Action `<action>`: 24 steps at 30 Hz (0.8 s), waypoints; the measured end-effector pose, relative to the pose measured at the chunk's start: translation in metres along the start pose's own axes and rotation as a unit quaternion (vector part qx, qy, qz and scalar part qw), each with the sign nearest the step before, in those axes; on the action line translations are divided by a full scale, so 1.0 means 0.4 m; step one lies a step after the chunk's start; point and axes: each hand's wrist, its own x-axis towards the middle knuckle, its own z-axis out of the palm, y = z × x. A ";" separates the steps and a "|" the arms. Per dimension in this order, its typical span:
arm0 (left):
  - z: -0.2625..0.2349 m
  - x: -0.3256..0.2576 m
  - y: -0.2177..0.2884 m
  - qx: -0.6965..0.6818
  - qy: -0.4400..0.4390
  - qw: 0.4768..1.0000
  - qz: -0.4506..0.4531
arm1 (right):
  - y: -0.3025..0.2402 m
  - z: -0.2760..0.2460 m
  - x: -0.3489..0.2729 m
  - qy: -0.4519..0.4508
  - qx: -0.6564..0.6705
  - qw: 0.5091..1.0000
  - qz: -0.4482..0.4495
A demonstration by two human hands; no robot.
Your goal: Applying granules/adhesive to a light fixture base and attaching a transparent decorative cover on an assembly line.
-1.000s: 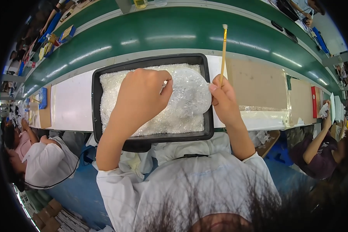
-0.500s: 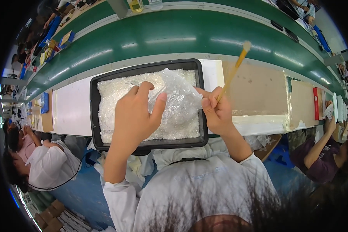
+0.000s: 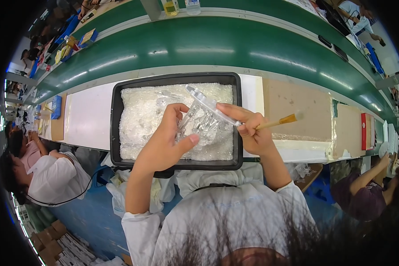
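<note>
Over a black tray [image 3: 115,124] filled with clear, glittering granules [image 3: 137,106], I have a clear, shiny plastic piece [image 3: 206,117] with a pale straight edge. My right hand [image 3: 252,133] pinches the right end of that edge, its index finger stretched along it. The same hand also holds a thin brush [image 3: 277,123], its pale tip pointing right. My left hand [image 3: 164,139] is curved at the piece's left side, thumb and fingers apart; whether it touches the piece is unclear. Another small clear part [image 3: 169,95] lies on the granules.
Brown board [image 3: 297,111] covers the table right of the tray, white surface [image 3: 88,115] the left. Behind runs a green raised ledge [image 3: 199,44]. A red box [image 3: 366,131] stands far right, a blue container [image 3: 56,107] far left. People sit on both sides.
The clear piece has turned so its pale edge shows. The brush has swung from pointing up to pointing right. My left hand's fingers have come lower, around the piece's left side.
</note>
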 end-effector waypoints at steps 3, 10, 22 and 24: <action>0.003 0.000 -0.019 -0.104 0.032 0.994 -0.027 | 0.000 -0.004 -0.003 -0.007 -0.004 1.000 0.014; 0.010 0.027 -0.049 -0.183 0.086 0.977 -0.064 | 0.002 -0.002 -0.015 -0.019 -0.003 0.999 0.048; 0.017 0.020 -0.051 -0.079 0.081 0.994 0.004 | -0.016 -0.013 -0.011 -0.046 -0.012 0.994 0.096; 0.029 0.018 -0.044 0.007 0.122 0.992 0.037 | -0.044 -0.009 -0.001 -0.023 -0.056 0.989 0.132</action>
